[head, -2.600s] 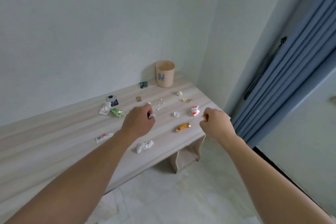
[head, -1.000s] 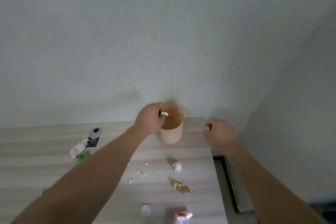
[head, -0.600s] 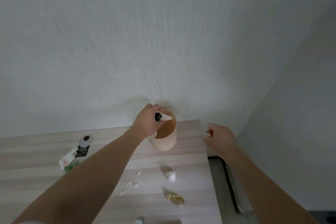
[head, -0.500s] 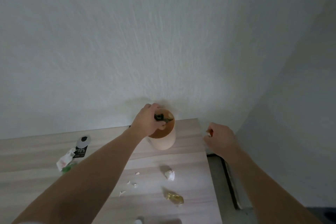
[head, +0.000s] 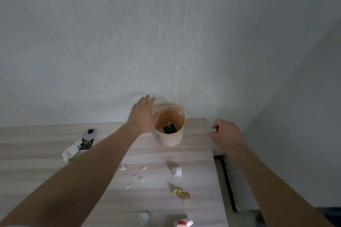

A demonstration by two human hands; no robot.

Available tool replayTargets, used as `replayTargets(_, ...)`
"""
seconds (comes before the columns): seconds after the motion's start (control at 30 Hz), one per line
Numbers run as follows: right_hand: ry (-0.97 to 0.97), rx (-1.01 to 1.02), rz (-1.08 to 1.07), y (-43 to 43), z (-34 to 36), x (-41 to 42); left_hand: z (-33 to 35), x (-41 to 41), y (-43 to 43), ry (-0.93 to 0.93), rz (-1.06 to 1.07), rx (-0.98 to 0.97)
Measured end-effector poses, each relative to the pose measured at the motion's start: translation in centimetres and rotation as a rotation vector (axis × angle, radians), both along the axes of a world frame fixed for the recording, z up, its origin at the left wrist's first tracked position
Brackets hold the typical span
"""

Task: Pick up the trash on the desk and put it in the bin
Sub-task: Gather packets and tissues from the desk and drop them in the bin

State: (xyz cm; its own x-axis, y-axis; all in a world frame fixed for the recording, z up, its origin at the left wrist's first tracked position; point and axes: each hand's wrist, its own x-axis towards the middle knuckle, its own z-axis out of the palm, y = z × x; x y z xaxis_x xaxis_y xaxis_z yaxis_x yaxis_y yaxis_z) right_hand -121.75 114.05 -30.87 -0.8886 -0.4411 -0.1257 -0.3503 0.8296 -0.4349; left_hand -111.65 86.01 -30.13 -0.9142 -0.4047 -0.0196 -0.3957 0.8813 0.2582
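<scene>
Peach-coloured and round, the bin [head: 170,134] stands upright near the far right corner of the worktop [head: 195,156], close to the pale wall [head: 166,33]. Inside it, a dark wrapper [head: 168,128] with a small white scrap beside it is seen at the bottom. The left hand [head: 143,116] is held over the bin's left rim with the fingers spread and flat, nothing being held in it; whether the palm touches the rim cannot be told. The right hand [head: 226,135] is held to the right of the bin, over the worktop's right edge, with the fingers curled in and a small scrap [head: 214,129], white and orange, pinched at the fingertips.

More trash is left on the worktop. A crumpled white wad [head: 176,170] lies nearer than the bin, and a gold foil wrapper [head: 181,193] lies nearer still. Small white crumbs [head: 135,176] are scattered to the left of these, beside the left forearm. At the lower edge of the view, a white bottle cap [head: 144,217] and a red-and-white wrapper [head: 182,223] are partly cut off. To the left, well apart from the bin, a black-and-silver packet [head: 88,139] printed with "100%" is seen, with a crumpled white wrapper [head: 71,150] touching it and a bit of green showing beneath that wrapper.
</scene>
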Motion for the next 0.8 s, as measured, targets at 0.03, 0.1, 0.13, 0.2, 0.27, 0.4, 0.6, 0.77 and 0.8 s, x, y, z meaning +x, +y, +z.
replayTargets(0.03,0.014,0.004,0.001,-0.5,0.4,0.4,0.4,0.6,-0.5,0.008,-0.001,-0.005)
replayTargets(0.1,0.035,0.018,0.007,-1.6,1.3,1.1,1.3,2.0,-1.3,0.026,0.008,-0.006)
replayTargets(0.13,0.045,0.021,0.016,-2.2,1.8,1.5,1.8,2.8,-1.7,0.036,0.015,-0.006)
replayTargets(0.2,0.075,0.011,0.038,-3.8,2.8,2.2,2.8,4.6,-2.6,0.065,0.025,-0.017)
replayTargets(0.27,0.112,-0.003,0.061,-5.4,3.7,2.9,3.8,6.5,-3.5,0.091,0.032,-0.026)
replayTargets(0.4,0.154,-0.009,0.127,-8.8,4.9,3.9,4.9,10.2,-5.6,0.119,0.046,-0.028)
replayTargets(0.6,0.156,0.055,0.191,-13.2,4.8,4.0,4.7,13.7,-8.2,0.133,0.079,-0.042)
replayTargets(0.77,0.118,0.142,0.208,-15.7,3.5,3.4,3.9,14.9,-9.9,0.13,0.104,-0.032)
replayTargets(0.8,0.121,0.158,0.21,-16.1,3.1,3.2,3.7,14.9,-10.2,0.13,0.112,-0.029)
